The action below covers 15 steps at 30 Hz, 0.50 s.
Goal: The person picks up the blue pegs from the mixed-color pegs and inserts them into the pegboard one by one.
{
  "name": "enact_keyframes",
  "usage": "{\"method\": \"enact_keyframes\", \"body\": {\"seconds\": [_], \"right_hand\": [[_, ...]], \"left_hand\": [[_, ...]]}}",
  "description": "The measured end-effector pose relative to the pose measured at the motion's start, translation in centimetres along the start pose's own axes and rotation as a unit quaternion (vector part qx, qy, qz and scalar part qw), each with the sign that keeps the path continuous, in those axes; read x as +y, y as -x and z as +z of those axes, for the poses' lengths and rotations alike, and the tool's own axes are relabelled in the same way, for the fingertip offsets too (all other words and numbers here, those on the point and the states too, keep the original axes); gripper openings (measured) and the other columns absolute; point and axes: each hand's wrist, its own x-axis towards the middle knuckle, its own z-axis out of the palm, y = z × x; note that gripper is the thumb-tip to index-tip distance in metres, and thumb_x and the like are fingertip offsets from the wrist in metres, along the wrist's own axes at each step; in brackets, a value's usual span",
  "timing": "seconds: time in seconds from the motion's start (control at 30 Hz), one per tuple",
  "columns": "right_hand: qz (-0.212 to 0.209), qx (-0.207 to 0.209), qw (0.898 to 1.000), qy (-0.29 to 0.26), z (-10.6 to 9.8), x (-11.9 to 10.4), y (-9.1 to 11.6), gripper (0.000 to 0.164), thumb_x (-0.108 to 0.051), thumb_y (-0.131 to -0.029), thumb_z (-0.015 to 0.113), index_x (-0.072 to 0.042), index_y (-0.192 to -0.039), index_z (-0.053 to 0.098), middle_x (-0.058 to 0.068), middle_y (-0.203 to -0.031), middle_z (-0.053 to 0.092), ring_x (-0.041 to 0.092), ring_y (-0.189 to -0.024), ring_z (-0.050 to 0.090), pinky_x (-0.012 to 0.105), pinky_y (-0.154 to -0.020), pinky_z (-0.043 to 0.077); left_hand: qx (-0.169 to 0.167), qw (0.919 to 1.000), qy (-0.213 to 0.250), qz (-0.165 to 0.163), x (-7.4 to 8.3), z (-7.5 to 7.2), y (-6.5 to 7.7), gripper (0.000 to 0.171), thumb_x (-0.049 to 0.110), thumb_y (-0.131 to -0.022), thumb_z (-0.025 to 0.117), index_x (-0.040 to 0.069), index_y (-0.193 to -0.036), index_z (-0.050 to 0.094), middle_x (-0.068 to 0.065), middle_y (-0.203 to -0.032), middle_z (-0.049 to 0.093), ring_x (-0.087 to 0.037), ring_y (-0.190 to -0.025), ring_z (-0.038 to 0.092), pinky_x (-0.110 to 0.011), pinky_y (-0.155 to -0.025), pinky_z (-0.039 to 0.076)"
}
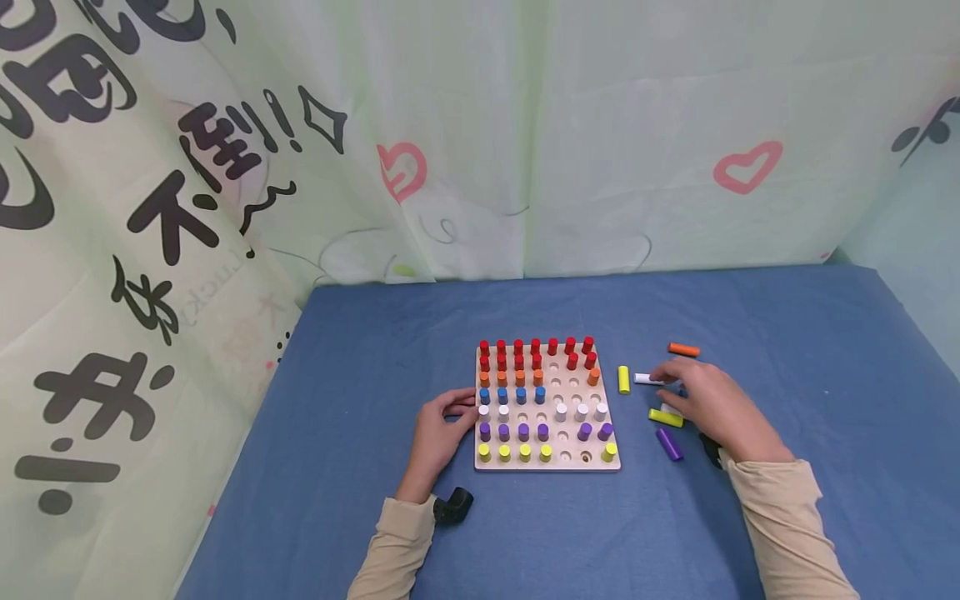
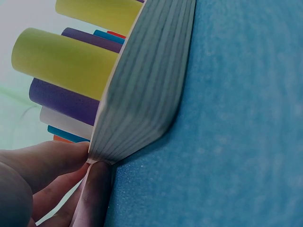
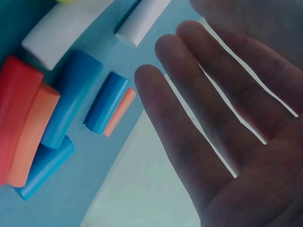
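A wooden pegboard (image 1: 536,467) stands on the blue cloth, with rows of red, orange, blue, white, purple and yellow pegs and some bare holes. At its left side my left hand (image 1: 437,429) pinches the edge; the left wrist view shows the thumb (image 2: 61,158) on the top edge and a finger against the side. My right hand (image 1: 716,408) is over the loose pegs to the right, fingertips right at a white peg (image 1: 645,379). In the right wrist view its fingers (image 3: 173,109) are extended, near a blue peg (image 3: 73,101) and a second white peg (image 3: 147,21).
Around the right hand lie an orange peg (image 1: 684,350), an upright-lying yellow peg (image 1: 624,380), another yellow peg (image 1: 666,418) and a purple peg (image 1: 669,445). A red peg (image 3: 16,113) shows in the right wrist view. A printed curtain (image 1: 585,167) hangs behind the table.
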Motion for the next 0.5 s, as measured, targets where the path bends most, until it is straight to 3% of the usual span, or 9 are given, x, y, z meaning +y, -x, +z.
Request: {"method": "enact_keyframes", "body": {"seconds": [0.5], "right_hand": [[0.015,-0.007,1.000,0.006,-0.2,1.1,0.6,0.028,-0.002,-0.083,0.076,0.005,-0.109,0.069,0.022,-0.105,0.071,0.040,-0.098,0.065,0.055,-0.081,0.052]], "left_hand": [[0.002,1.0000,-0.003,0.009,-0.1,0.0,0.1,0.030,0.016,-0.092,0.071,0.008,-0.121,0.070,-0.007,-0.111,0.073,-0.018,-0.094,0.068,-0.043,-0.094,0.052]]}}
